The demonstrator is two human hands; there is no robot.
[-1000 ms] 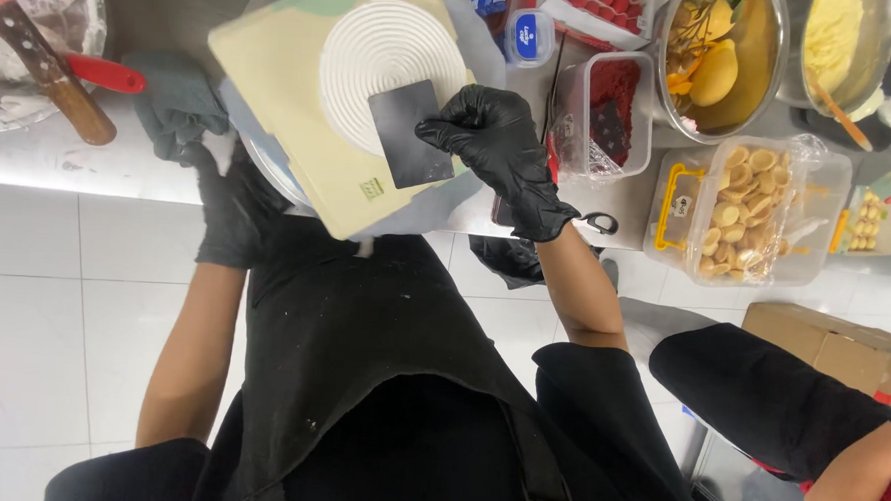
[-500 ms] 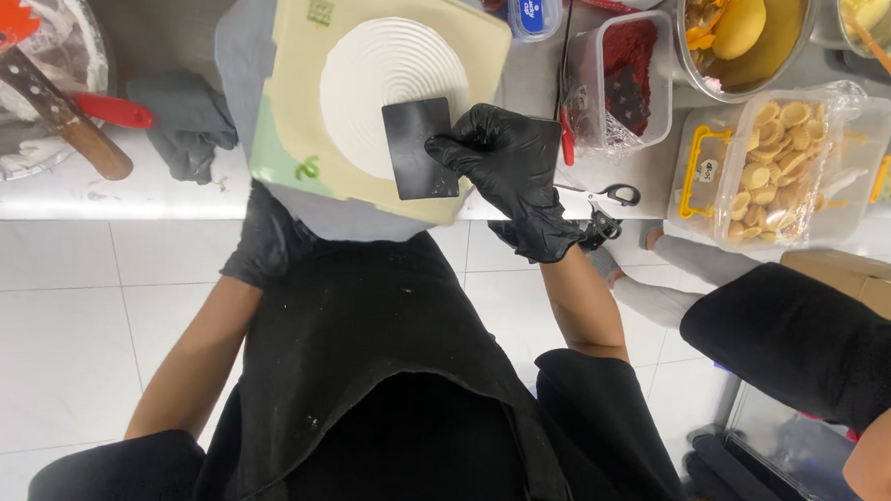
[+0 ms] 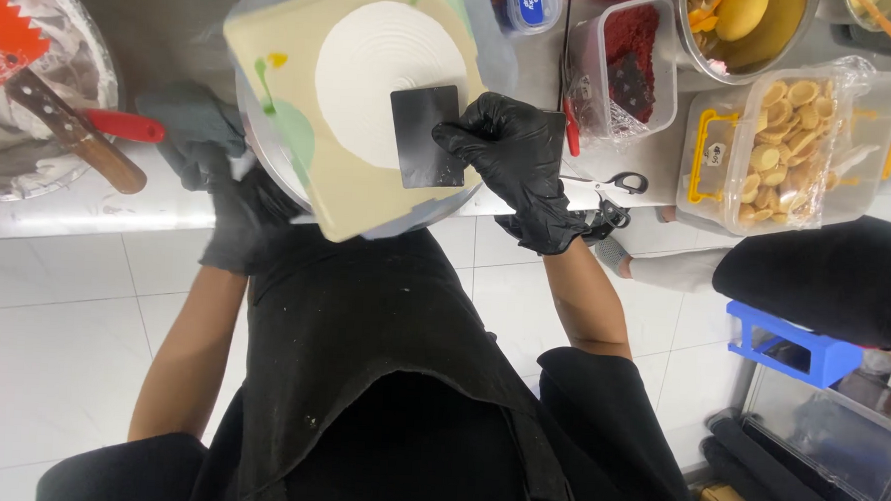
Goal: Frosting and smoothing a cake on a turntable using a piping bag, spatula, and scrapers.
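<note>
White floor tiles below; a steel surface [image 3: 56,218] at top of view carries the work. Person stands at it in a black apron, both hands in black gloves.

Right hand [image 3: 518,158]: grip pinches a flat dark scraper [image 3: 426,137], its blade laid against the top of a round white cake [image 3: 393,78]. Cake sits on a square cream board [image 3: 368,192] with green and yellow smears, which rests on a round turntable [image 3: 269,168].

Left hand [image 3: 235,206]: at the near-left edge of the turntable, partly blurred; fingers seem curled against the rim, but whether the grip closes on it I cannot tell.

Progress, as judged: top of cake is fully covered in white and bears concentric ridges, so coating looks done and smoothing of the top is in hand. Sides are not visible. No decoration on the cake yet.

Around: wooden-handled knife [image 3: 75,129] and red handle [image 3: 120,124] at left; tub of red crumbs [image 3: 630,48], scissors [image 3: 614,181], and a clear box of round pale biscuits [image 3: 786,135] at right.
</note>
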